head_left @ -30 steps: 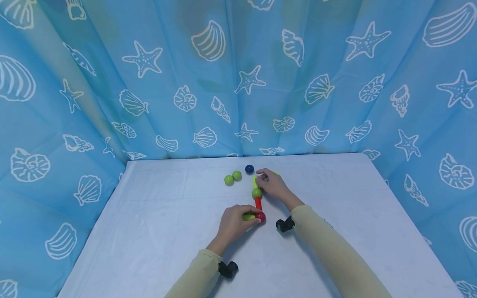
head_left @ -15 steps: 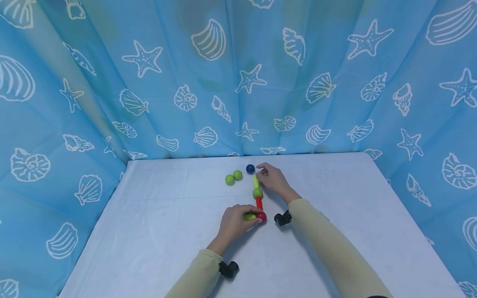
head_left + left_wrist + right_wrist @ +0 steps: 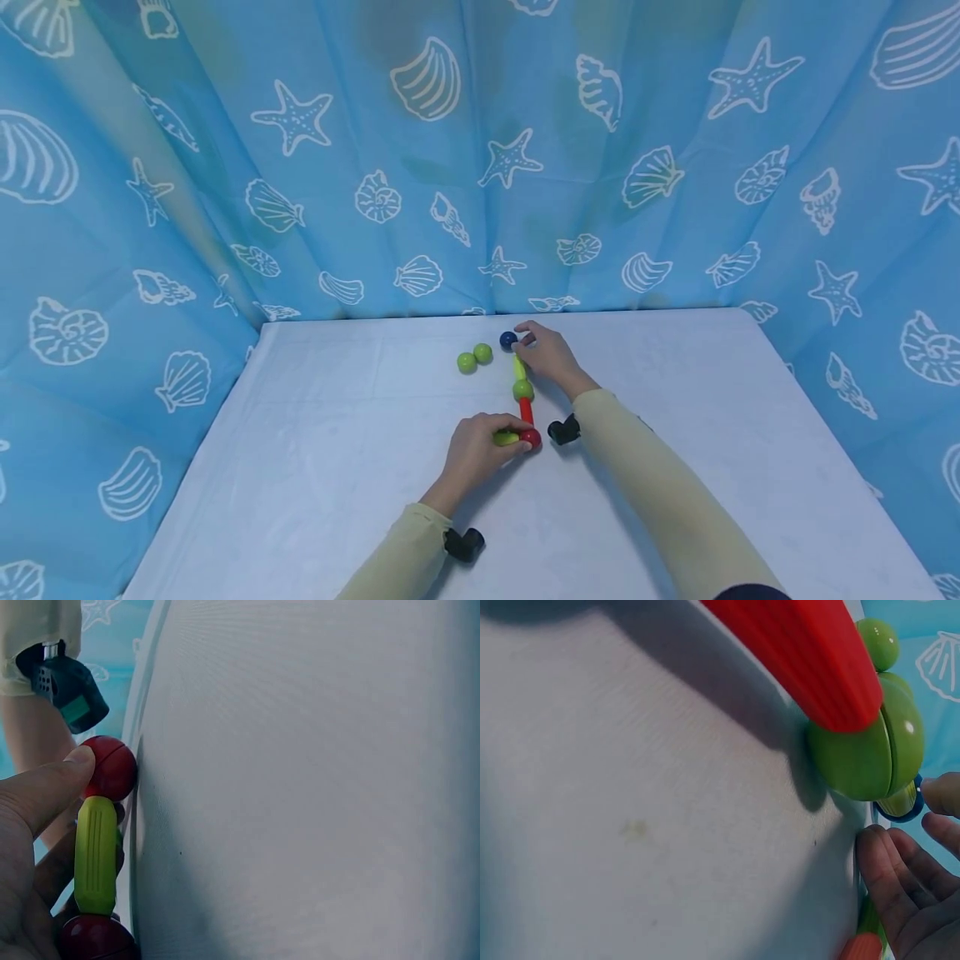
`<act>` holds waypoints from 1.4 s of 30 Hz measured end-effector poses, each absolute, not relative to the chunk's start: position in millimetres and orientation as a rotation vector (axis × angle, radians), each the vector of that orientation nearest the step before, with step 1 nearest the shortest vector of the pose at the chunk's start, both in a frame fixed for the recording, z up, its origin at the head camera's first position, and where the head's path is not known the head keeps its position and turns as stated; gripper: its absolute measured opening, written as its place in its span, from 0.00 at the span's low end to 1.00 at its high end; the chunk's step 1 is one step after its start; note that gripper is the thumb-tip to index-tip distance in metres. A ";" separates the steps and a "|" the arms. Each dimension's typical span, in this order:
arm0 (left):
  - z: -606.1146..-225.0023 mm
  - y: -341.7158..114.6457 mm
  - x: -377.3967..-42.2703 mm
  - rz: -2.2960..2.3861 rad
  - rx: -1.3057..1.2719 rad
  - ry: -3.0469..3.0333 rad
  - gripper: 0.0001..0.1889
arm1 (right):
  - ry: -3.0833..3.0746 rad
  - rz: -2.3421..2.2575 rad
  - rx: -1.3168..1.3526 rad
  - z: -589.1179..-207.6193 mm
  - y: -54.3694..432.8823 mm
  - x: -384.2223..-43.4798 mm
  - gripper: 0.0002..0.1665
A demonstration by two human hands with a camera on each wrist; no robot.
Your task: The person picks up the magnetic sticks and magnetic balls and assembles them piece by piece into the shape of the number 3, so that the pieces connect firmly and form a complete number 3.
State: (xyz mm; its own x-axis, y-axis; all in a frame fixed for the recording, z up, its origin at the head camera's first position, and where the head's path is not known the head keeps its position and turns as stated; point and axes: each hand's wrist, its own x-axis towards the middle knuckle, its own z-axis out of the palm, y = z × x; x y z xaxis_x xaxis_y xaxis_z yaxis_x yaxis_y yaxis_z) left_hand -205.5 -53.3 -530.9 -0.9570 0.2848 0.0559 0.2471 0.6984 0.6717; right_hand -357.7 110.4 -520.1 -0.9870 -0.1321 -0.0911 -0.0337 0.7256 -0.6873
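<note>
In the head view my left hand (image 3: 480,446) grips a toy piece of a red ball (image 3: 530,439) and a yellow-green rod (image 3: 96,855). Its thumb presses the red ball in the left wrist view, and a second red ball (image 3: 99,939) sits at the rod's other end. A red rod (image 3: 527,412) runs from the first ball to a green ball (image 3: 522,390). Beyond that, a yellow rod (image 3: 520,367) points toward a dark blue ball (image 3: 508,341). My right hand (image 3: 547,352) reaches beside the blue ball, fingers apart; any contact is unclear.
Two loose green balls (image 3: 475,357) lie left of the blue ball. Below the right hand, a green rod with an orange-red end (image 3: 864,946) is partly hidden. The white-covered table (image 3: 337,417) meets a blue shell-patterned curtain (image 3: 337,208) behind.
My right hand has shifted slightly away and left, closer to the blue ball. The left hand keeps its hold on the red ball. The head view has turned a little.
</note>
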 end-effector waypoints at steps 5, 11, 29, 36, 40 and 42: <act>-529.9 -52.8 -204.6 1.115 0.455 2.854 0.14 | 2.788 -1.110 -0.145 -519.6 107.2 -360.9 0.27; -530.4 -53.6 -203.8 1.126 0.472 2.860 0.13 | 2.800 -1.077 -0.176 -519.7 103.4 -362.7 0.28; -531.8 -51.2 -203.9 1.097 0.447 2.884 0.13 | 2.797 -1.109 -0.195 -516.2 100.6 -354.8 0.21; -531.0 -51.5 -203.7 1.108 0.447 2.877 0.13 | 2.775 -1.180 -0.184 -516.3 107.1 -354.3 0.21; -531.1 -51.6 -203.9 1.109 0.444 2.877 0.13 | 2.770 -1.191 -0.171 -516.5 111.9 -354.4 0.21; -531.2 -51.5 -203.8 1.111 0.439 2.875 0.13 | 2.774 -1.182 -0.166 -516.4 114.1 -354.1 0.21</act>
State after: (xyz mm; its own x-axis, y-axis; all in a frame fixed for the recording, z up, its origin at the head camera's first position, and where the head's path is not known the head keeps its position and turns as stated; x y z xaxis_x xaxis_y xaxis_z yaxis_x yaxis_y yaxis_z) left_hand -203.8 -51.5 -531.2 -0.9599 0.2702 0.0747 0.2502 0.7055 0.6631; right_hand -354.1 114.1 -516.4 -0.9866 -0.1480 -0.0688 -0.0529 0.6886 -0.7232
